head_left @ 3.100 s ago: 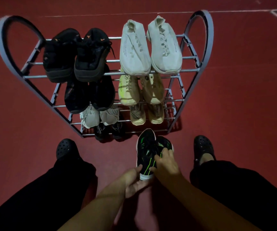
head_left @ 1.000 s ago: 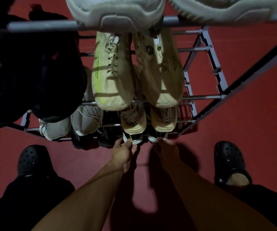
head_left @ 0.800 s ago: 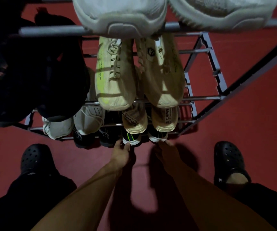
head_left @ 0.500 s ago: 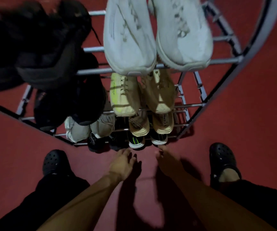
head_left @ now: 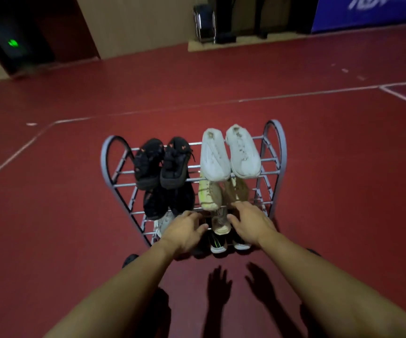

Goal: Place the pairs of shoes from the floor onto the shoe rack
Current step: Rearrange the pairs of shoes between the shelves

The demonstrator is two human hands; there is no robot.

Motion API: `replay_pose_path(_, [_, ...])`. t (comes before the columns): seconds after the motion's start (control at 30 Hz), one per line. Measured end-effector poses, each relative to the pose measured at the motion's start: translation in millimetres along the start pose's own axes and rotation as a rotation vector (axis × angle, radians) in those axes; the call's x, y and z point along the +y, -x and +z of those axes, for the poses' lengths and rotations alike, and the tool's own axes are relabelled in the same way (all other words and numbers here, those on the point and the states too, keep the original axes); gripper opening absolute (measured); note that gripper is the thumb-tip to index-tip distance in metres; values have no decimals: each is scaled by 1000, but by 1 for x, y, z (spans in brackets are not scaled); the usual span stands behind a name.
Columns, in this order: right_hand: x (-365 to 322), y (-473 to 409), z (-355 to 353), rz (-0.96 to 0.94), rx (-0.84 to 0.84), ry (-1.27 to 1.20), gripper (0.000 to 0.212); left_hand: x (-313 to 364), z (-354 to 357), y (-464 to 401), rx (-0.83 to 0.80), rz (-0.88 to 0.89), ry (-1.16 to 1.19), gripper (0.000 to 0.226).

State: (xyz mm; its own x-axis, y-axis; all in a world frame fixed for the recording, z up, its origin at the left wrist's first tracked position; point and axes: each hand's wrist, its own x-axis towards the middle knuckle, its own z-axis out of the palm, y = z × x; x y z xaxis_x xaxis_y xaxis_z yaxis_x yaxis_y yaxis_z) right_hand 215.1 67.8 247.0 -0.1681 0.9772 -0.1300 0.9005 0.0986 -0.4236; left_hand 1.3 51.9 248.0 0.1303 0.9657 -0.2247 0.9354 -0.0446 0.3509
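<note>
A grey metal shoe rack (head_left: 280, 152) stands on the red floor before me, with shoes on every tier. On top sit a black pair (head_left: 162, 162) and a white pair (head_left: 231, 154). Below them are a dark pair (head_left: 167, 201) and a yellow-beige pair (head_left: 211, 193). The black-and-green pair (head_left: 217, 243) sits at the rack's bottom right, heels toward me. My left hand (head_left: 184, 234) and my right hand (head_left: 250, 223) hover in front of the lower tiers, fingers spread, holding nothing. They hide parts of the lower shoes.
Red floor with white lines surrounds the rack. A beige wall, a dark doorway with a green light (head_left: 12, 42), a chair (head_left: 205, 23) and a blue banner (head_left: 367, 11) stand far behind. The toe of my dark clog (head_left: 130, 259) shows at the lower left.
My hands have come off the black-and-green shoes and lifted away from the bottom tier. The view has risen and pulled back, so the whole rack and the room behind show.
</note>
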Motion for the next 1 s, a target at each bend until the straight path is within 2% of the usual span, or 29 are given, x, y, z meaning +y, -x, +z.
replay_pose_path(0.23, [-55, 62, -81, -96, 102, 24, 47, 27, -83, 77, 186, 85, -74, 59])
replay_pose_path(0.5, [-90, 84, -97, -132, 83, 20, 49, 16, -115, 115, 257, 67, -36, 60])
replay_pose_path(0.73, [-90, 43, -113, -127, 30, 34, 50, -3, -126, 78, 230, 9, -20, 62])
replay_pose_path(1.0, [-78, -55, -154, -63, 21, 77, 60, -1, -142, 7, 240, 24, -4, 60])
